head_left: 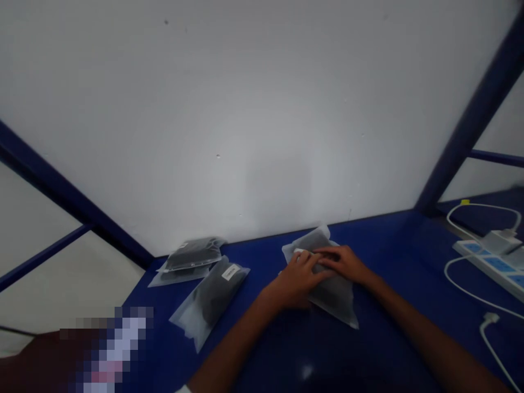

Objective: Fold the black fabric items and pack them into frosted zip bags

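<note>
On the blue table (393,245), a frosted bag (338,301) with something dark inside, directly beneath both hands, slanting from a far left end to a near right corner. Over the bag's middle, toward its left edge, the left hand (300,274), palm down, fingers bent and slightly apart, thumb reaching across the bag toward its right side. Over the bag's right edge, the right hand (344,263), fingers pointing leftward and close together, tips right at the left fingers above the bag. Contact with the bag from above by both hands; cannot tell whether pinching the film or only pressing on it, with the undersides of both hands hidden. Outside the grip: the bag's far end, crumpled and showing past the knuckles, and its near right part, flatter, ending in a pointed corner. Left of the bag and well apart from it, a labelled bag (219,297), also frosted, with dark contents and a white label (230,272). Farther left of the bag, stacked bags (195,253), at least two, overlapping. Well to the right of the bag, a white power strip (487,259) with an adapter (495,240) on it, and a loose plug (491,317). Beyond the bag, a pale wall (266,109).
</note>
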A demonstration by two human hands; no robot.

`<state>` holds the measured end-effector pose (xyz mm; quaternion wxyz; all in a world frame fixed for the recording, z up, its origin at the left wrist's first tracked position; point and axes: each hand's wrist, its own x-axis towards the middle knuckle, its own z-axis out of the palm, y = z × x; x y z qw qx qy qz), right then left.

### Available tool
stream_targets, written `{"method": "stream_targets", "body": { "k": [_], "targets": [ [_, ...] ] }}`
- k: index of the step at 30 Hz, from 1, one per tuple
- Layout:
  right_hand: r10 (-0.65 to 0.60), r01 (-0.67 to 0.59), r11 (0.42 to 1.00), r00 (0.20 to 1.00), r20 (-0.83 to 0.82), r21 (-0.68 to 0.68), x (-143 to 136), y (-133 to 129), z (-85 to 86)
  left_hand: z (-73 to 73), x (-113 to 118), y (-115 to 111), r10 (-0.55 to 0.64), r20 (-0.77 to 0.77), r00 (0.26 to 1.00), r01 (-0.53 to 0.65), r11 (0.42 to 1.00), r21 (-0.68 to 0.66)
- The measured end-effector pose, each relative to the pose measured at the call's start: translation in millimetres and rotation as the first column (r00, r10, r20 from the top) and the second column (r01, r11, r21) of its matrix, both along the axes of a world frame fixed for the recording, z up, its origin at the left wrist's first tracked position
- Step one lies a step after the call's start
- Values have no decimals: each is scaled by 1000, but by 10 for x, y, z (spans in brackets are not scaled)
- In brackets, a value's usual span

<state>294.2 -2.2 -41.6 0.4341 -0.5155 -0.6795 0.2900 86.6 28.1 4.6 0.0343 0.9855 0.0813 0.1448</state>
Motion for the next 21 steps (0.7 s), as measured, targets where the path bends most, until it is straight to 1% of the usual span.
{"method": "stream_targets", "body": {
  "k": [1, 2, 4, 6, 7, 9, 11, 12, 14, 17, 20, 21],
  "targets": [
    [3, -3, 1000, 1000, -19, -15, 9, 2, -10, -38, 45, -40, 30, -1, 1000, -30, 998, 62],
    [4, -4, 1000, 999, -33, -24, 16, 3, -16, -65, 79, -63, 44, -2, 999, -43, 995, 91],
    [-9, 7, 1000, 998, -56, -28, 25, -1, -13, -73, 107, -65, 40, -32, 999, -37, 995, 98],
    [-40, 40, 999, 997, -70, -6, 41, -13, 13, -18, 75, -28, 43, -93, 995, -37, 997, 64],
    [-52, 53, 999, 996, -76, 11, 54, -22, 34, 25, 39, -3, 75, -121, 990, -72, 997, 26],
    [-43, 48, 998, 995, -88, 46, 88, -45, 86, 119, -57, 49, 169, -189, 967, -187, 979, -81],
    [50, -44, 996, 994, -92, 71, 112, -72, 139, 206, -161, 99, 250, -281, 927, -305, 936, -174],
    [113, -107, 991, 990, -86, 74, 112, -85, 160, 243, -210, 123, 272, -329, 904, -349, 914, -206],
    [216, -212, 975, 974, -67, 60, 83, -110, 187, 306, -292, 169, 279, -418, 865, -405, 880, -250],
    [274, -272, 962, 957, -91, 32, 2, -140, 195, 388, -373, 234, 254, -507, 824, -427, 866, -260],
    [337, -333, 942, 931, -138, 48, -59, -158, 189, 465, -419, 292, 220, -557, 801, -418, 872, -256],
    [337, -332, 941, 932, -134, 56, -73, -161, 185, 486, -427, 306, 205, -566, 799, -412, 871, -267]
  ]
}}
